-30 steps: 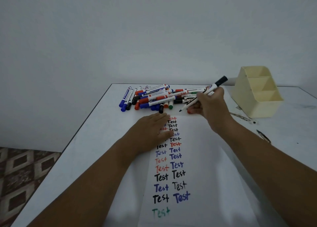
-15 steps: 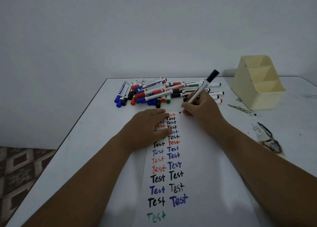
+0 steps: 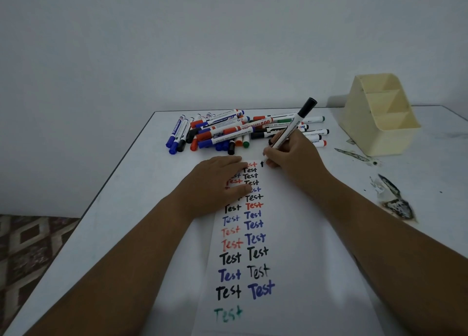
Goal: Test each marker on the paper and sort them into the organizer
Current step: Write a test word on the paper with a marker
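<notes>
Black-capped white whiteboard marker (image 3: pixel 291 130) stands tilted in the right hand (image 3: pixel 293 155), its cap posted on the far end and its tip touching the white sheet of paper (image 3: pixel 291 234) at the top of a new third column, where a short black stroke has begun. The fingers (image 3: pixel 272 155) pinch the barrel low, near the tip, likely for control of the lettering, so most of the barrel rises above the knuckles toward the far side. The left hand (image 3: pixel 215 183) lies flat on the upper left of the sheet, fingers straight and close together, apparently to keep the paper from sliding under the stroke. Rows of black, blue, red and green "Test" words run down toward the viewer. Beyond the sheet lies the heap of capped markers (image 3: pixel 228 133); the cream plastic organizer (image 3: pixel 379 122), to the right on the white table (image 3: pixel 126 209), looks unfilled.
</notes>
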The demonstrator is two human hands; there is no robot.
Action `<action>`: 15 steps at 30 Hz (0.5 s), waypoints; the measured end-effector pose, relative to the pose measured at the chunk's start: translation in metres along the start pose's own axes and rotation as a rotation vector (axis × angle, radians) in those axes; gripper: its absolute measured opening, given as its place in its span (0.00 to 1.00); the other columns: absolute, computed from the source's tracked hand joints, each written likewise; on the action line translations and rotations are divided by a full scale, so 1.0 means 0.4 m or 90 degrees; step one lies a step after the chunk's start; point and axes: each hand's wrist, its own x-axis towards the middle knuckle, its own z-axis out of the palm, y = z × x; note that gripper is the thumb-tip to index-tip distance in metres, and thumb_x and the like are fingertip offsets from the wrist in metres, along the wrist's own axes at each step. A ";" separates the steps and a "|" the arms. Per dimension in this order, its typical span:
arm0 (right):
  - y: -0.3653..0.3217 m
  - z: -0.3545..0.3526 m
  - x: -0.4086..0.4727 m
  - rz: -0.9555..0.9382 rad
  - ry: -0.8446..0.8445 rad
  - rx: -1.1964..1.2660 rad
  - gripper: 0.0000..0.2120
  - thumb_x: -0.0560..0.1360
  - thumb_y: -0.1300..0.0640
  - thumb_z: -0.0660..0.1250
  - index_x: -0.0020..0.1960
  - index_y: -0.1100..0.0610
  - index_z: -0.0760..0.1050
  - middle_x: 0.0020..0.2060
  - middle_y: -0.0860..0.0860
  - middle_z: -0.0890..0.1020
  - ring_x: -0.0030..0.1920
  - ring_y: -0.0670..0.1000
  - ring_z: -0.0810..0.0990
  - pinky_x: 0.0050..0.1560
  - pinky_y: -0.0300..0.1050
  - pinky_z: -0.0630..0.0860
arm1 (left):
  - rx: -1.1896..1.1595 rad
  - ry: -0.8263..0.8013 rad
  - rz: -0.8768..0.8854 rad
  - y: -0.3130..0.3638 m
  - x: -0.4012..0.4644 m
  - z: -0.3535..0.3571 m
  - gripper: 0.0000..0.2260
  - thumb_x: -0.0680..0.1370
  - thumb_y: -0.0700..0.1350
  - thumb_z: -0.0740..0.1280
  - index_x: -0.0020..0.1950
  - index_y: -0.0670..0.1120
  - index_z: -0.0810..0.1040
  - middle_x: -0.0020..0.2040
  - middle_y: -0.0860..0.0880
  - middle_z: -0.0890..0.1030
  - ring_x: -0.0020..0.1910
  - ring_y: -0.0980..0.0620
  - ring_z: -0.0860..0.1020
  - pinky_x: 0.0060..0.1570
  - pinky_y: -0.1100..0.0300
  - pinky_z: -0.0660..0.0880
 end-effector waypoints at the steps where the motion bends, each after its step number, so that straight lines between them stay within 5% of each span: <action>1: 0.000 0.000 0.000 0.000 0.000 0.005 0.11 0.74 0.55 0.75 0.51 0.50 0.74 0.40 0.51 0.86 0.38 0.49 0.87 0.51 0.55 0.84 | 0.001 0.000 0.000 0.000 0.000 0.000 0.32 0.77 0.69 0.56 0.77 0.57 0.60 0.77 0.57 0.60 0.75 0.57 0.58 0.72 0.56 0.56; 15: -0.004 0.000 -0.015 -0.022 0.023 -0.045 0.11 0.74 0.57 0.74 0.50 0.49 0.73 0.39 0.50 0.85 0.36 0.50 0.85 0.48 0.53 0.84 | 0.001 0.006 0.005 0.002 -0.005 -0.003 0.31 0.77 0.69 0.56 0.77 0.57 0.60 0.77 0.57 0.60 0.75 0.57 0.58 0.72 0.56 0.56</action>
